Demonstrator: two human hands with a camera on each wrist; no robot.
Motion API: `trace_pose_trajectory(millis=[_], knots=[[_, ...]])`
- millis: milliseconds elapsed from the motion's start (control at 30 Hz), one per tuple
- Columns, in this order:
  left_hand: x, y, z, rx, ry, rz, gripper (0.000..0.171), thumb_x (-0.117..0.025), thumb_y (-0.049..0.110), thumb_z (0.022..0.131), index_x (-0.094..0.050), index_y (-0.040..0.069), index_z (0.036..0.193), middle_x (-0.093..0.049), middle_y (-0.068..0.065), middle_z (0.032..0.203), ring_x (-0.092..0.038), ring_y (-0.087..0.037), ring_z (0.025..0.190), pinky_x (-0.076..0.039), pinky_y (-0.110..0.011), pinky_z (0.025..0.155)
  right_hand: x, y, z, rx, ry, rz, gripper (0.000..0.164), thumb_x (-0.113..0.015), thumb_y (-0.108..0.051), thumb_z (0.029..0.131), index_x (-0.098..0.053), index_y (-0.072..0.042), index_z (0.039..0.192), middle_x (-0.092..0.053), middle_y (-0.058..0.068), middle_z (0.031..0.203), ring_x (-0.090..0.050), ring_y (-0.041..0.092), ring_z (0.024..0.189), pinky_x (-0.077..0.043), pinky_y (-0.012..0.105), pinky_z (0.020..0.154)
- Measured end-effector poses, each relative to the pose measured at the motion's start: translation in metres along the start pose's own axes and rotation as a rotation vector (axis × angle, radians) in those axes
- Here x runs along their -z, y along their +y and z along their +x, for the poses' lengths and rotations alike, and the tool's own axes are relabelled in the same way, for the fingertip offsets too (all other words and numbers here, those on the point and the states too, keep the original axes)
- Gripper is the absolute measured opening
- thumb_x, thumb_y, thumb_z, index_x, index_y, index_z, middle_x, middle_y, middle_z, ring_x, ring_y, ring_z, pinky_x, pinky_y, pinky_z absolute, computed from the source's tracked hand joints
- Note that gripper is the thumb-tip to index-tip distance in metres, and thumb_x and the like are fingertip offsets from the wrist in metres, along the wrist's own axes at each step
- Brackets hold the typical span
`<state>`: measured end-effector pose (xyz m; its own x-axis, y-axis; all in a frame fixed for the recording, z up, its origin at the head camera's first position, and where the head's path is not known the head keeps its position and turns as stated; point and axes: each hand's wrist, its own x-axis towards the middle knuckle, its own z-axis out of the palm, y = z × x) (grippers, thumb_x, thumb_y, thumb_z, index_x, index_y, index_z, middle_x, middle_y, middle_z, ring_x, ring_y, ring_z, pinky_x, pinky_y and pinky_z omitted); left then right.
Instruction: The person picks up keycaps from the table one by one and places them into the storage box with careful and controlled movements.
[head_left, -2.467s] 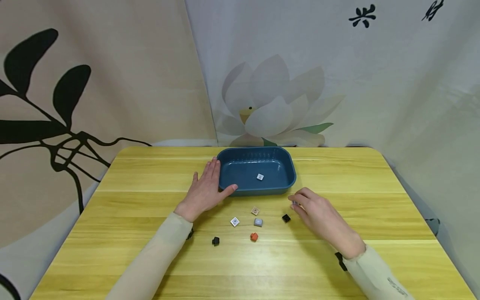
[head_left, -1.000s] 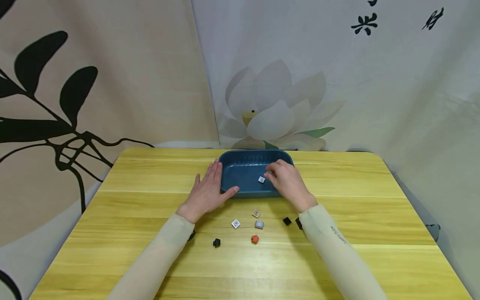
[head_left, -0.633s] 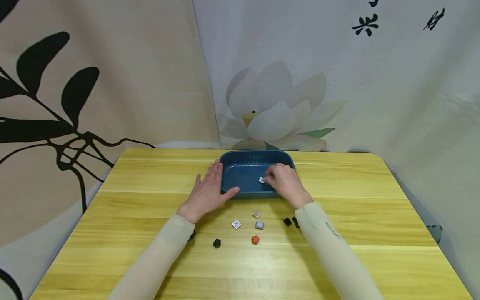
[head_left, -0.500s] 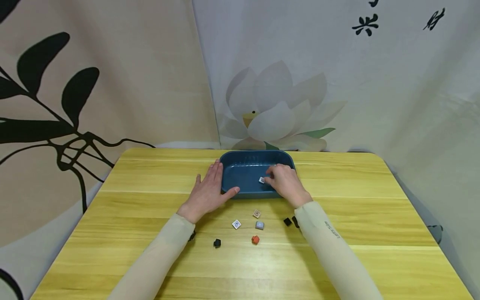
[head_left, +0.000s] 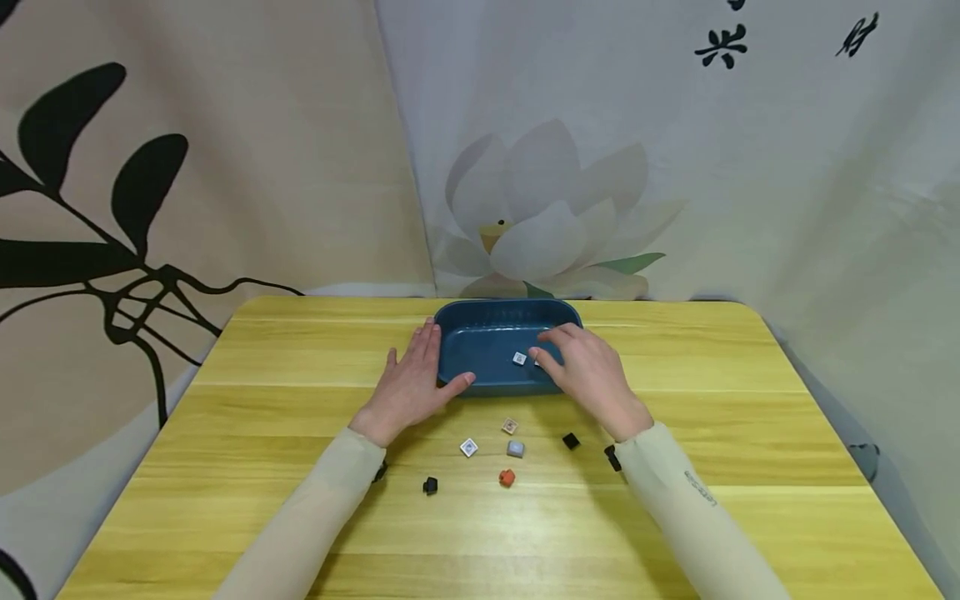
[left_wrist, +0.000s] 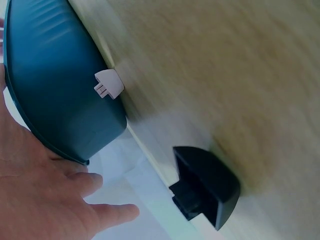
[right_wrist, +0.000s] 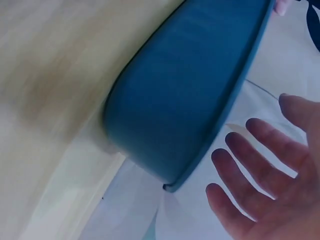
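A dark blue rectangular tray (head_left: 497,390) stands near the far edge of the wooden table. My left hand (head_left: 408,379) lies flat against its left side, fingers straight and thumb at the front rim. Over the tray's right part is my right hand (head_left: 596,371), fingers and thumb spread apart with nothing between them. Inside lie a white keycap (head_left: 519,359) and a second pale keycap (head_left: 537,363), partly hidden by the right thumb. The right wrist view shows the right hand's fingers (right_wrist: 265,160) loosely extended above the tray's rim.
On the table before the tray lie a beige keycap (head_left: 509,426), a white keycap (head_left: 468,447), a grey-blue keycap (head_left: 515,449), an orange keycap (head_left: 507,478) and two black keycaps, one on the left (head_left: 430,486), the other on the right (head_left: 572,441). A printed curtain (head_left: 300,167) hangs behind.
My right hand carried a small keycap from the table's right side into the tray and let it go there. Its fingers have since parted and drawn slightly right. The left hand stayed put.
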<state>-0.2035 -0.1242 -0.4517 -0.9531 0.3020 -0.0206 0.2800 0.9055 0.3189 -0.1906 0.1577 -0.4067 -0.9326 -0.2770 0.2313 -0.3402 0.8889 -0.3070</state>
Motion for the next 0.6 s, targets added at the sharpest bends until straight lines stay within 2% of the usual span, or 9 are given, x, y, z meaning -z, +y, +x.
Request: trace_pose_trajectory(millis=[400, 600], knots=[[0.0, -0.001, -0.001, 0.002, 0.001, -0.002, 0.11, -0.043, 0.078, 0.096, -0.01, -0.001, 0.165, -0.005, -0.016, 0.173, -0.009, -0.034, 0.159, -0.015, -0.07, 0.119, 0.01, -0.002, -0.033, 0.145, 0.076, 0.026, 0.038, -0.071, -0.037, 0.099, -0.074, -0.009, 0.125, -0.067, 0.011, 0.127, -0.067, 0.029, 0.109, -0.057, 0.047, 0.086], [0.0, -0.001, 0.0, 0.003, 0.0, 0.005, 0.11, -0.043, 0.078, 0.096, -0.01, -0.001, 0.165, -0.005, -0.016, 0.173, -0.009, -0.035, 0.159, -0.014, -0.07, 0.119, 0.01, 0.001, -0.051, 0.205, 0.061, 0.032, 0.037, -0.074, -0.034, 0.098, -0.073, -0.01, 0.126, -0.065, 0.01, 0.129, -0.067, 0.029, 0.107, -0.056, 0.048, 0.087]])
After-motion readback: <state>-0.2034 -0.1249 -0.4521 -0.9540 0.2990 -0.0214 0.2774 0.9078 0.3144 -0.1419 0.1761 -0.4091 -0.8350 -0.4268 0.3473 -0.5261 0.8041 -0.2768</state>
